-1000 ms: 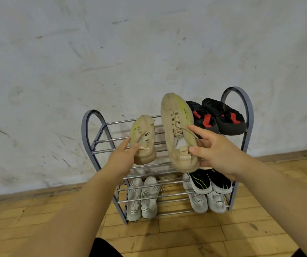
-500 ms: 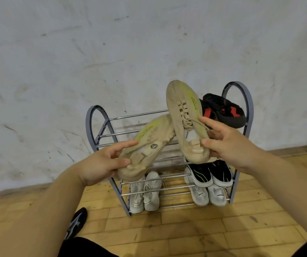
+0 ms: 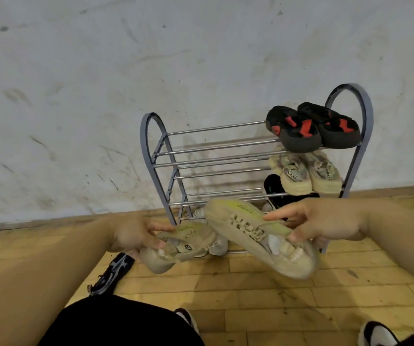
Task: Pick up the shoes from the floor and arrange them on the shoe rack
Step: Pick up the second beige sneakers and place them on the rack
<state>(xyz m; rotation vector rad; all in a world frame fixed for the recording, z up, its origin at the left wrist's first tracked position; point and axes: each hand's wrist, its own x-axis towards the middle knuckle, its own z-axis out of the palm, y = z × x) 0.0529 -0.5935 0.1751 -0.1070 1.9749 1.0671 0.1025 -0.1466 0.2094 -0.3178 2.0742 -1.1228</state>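
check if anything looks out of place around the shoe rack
One dark shoe lies alone on the floor left of the rack, not shelved. The rack's left side is bare while pairs crowd its right. Both hands hold beige sneakers low, off the rack.

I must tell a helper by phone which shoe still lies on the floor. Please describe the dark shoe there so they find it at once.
Start at the grey metal shoe rack against the wall and go to the wooden floor in front of its left leg. There, below the left hand, lies the dark shoe. It is navy or black with pale stripes, unlike the beige shoes held above it.
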